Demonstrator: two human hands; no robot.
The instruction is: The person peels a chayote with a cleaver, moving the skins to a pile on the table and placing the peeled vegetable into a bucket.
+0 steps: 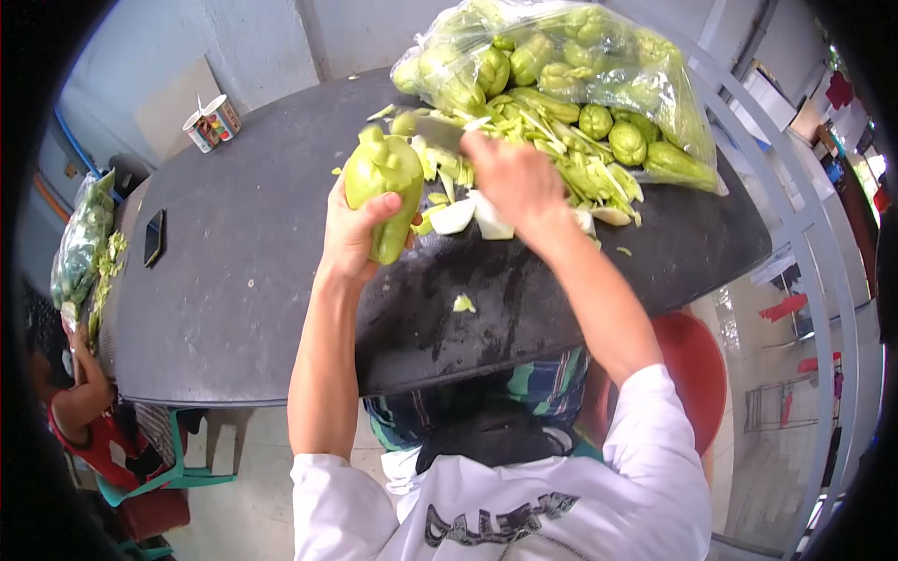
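Note:
My left hand [351,234] is wrapped round a pale green chayote [385,178], held upright above the dark table. My right hand [519,182] is closed on a knife, its grey blade [438,134] pointing left and blurred, just beyond the chayote. The knife's handle is hidden in my fist. Beneath and beside my right hand lie white cut pieces [453,217] and a heap of green peelings and slivers [589,187]. Behind that heap, a clear plastic bag [687,122] lies open with several whole chayotes [530,61] in and around it.
On the black table [243,327] rest a phone [155,238] and two paper cups [222,118]. Another person in red [89,411] sits at the far left beside a bag of green produce [84,238]. A red stool [687,374] and grey metal rails [814,271] stand at the right.

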